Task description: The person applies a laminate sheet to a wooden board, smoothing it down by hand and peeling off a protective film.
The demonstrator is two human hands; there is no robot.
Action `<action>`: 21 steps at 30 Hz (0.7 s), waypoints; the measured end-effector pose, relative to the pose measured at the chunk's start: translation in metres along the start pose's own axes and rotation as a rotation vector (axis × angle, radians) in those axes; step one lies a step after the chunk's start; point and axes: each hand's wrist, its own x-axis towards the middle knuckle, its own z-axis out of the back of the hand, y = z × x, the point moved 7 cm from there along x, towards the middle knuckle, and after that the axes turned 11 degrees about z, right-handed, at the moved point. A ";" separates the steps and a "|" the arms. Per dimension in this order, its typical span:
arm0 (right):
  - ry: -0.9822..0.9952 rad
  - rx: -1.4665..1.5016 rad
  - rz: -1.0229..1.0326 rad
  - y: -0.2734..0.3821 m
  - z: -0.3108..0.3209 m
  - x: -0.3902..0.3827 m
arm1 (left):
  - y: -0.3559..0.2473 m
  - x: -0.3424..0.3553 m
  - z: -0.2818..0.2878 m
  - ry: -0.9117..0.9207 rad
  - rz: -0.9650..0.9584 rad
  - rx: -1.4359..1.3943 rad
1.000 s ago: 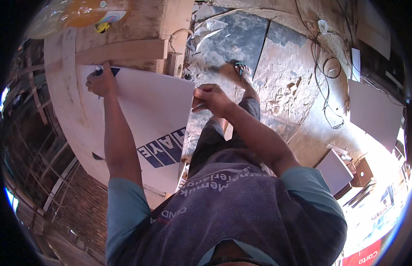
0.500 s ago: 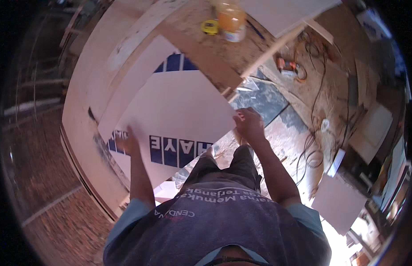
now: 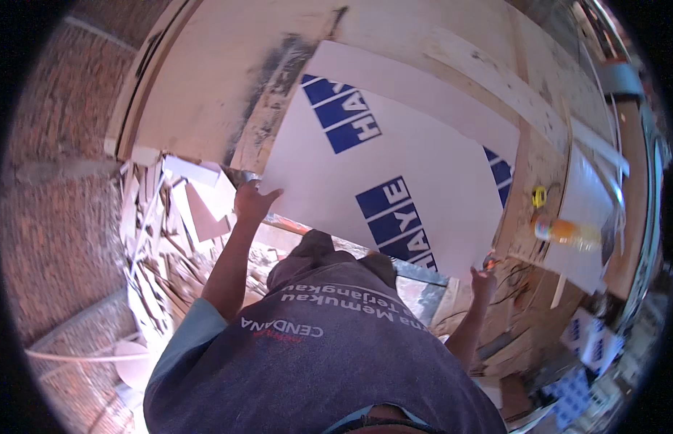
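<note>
Now, head view, places given relative to the white board:
White board: a large flat white board [image 3: 416, 181] with blue printed blocks, held up in front of the person, tilted, above the knees.
Left hand: the left hand [image 3: 253, 202] is at the lower left corner of the white board, fingers closed on its edge, grasping it.
Right hand: the right hand [image 3: 484, 278] is at the lower right corner of the white board, touching its edge; it seems to grip it, but the fingers are small and partly hidden.
Second sheet: another white sheet [image 3: 430, 90] lies behind the white board, showing above its upper edge.
Wooden bench: a wooden bench [image 3: 539, 163] is to the right of the white board, partly covered by it.
Bottle: an orange bottle [image 3: 568, 231] lies on the bench, right of the white board, near the right hand.
Tape measure: a small yellow tape measure [image 3: 539, 195] is just above the bottle, beside the board's right edge.
Offcuts: a pile of wood offcuts [image 3: 163, 239] is on the floor, left of the white board, below the left hand.
Brick wall: a brick wall [image 3: 54, 166] is far left of the white board.
</note>
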 end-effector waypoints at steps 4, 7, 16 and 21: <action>0.164 -0.004 -0.098 -0.017 -0.003 0.017 | -0.004 0.006 0.004 0.121 0.057 -0.032; 0.208 0.035 -0.239 -0.049 -0.023 0.026 | 0.001 0.015 -0.004 0.098 0.074 0.014; 0.206 0.112 -0.363 -0.017 -0.018 0.021 | 0.002 0.036 -0.009 0.304 0.057 0.220; 0.162 0.175 -0.460 0.025 0.010 0.014 | 0.000 0.037 -0.012 0.236 -0.050 0.216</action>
